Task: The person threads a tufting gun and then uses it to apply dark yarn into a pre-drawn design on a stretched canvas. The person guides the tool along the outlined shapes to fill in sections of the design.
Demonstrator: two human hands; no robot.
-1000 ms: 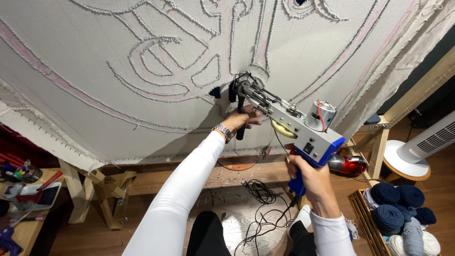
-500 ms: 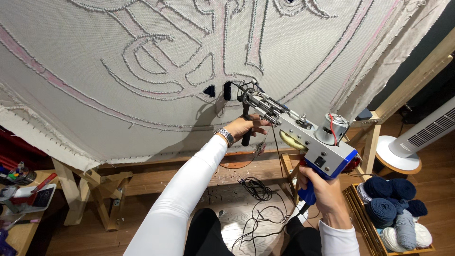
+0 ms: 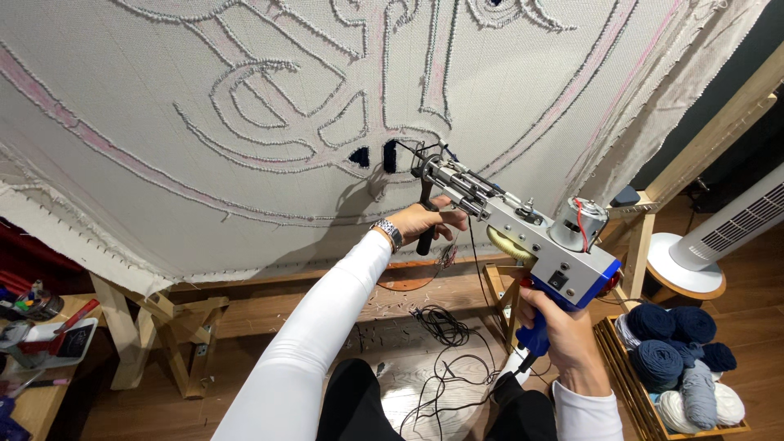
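I hold a blue and silver tufting gun [image 3: 523, 233] against a stretched off-white cloth [image 3: 245, 106] marked with pink lines and tufted white outlines. My left hand [image 3: 420, 222] grips the gun's black front handle. My right hand [image 3: 563, 335] is closed on the blue rear grip. The gun's needle end sits beside two small dark tufted patches [image 3: 374, 157] near the cloth's middle.
The cloth hangs on a wooden frame [image 3: 163, 314] with legs on a wood floor. A black cable [image 3: 445, 327] coils on the floor below. A crate with dark blue, grey and white yarn balls [image 3: 682, 359] stands at right, next to a white fan [image 3: 735, 237]. A cluttered table corner [image 3: 41, 343] is at left.
The gun and both hands have shifted a little to the right and down along the cloth. A second dark patch now shows beside the first.
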